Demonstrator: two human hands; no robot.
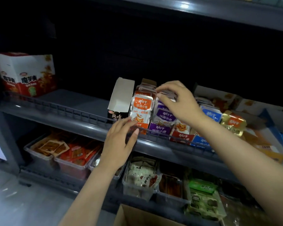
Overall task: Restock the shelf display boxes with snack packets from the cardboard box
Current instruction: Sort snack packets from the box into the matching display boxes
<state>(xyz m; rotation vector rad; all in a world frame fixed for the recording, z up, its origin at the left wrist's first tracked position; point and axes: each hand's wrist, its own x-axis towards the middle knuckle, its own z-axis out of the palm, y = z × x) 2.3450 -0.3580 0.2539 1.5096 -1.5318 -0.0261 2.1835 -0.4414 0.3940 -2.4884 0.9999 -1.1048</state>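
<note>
Two bare hands work at the middle shelf [88, 126]: the left hand [121, 141], fingers straight, presses the front of the orange display box [144, 128], while the right hand [178, 101] pinches the tops of snack packets [167, 93] standing in the purple display box [160, 130] beside it. The rows look tightly packed, so forcing more in could buckle packets or tip one over the wire rail [72, 111]; the cardboard box [137, 216] sits below.

On the grey metal shelf [72, 101], the left hand [119, 144] presses flat fingers against the front orange-and-silver snack packet [141, 110]. Just right of it, the right hand [178, 101] pinches the tops of the purple-and-silver snack packets [163, 115].
</note>
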